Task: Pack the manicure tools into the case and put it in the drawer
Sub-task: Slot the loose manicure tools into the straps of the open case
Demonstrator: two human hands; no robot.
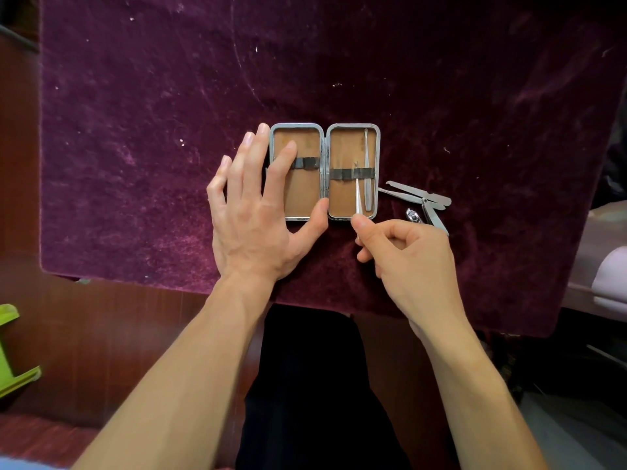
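A small metal-rimmed manicure case lies open flat on the purple velvet cloth, both tan halves up, each crossed by a dark elastic band. My left hand presses on the left half, fingers spread, thumb at the hinge's lower end. My right hand pinches the lower end of a thin silver tool whose tip sits under the right half's band. Another slim tool is tucked under that band beside it. Loose tweezers and a nail clipper lie right of the case.
The velvet cloth covers a dark wooden table whose front edge shows bare below it. A green plastic object stands at the far left. Pale fabric lies at the right edge. No drawer is in view.
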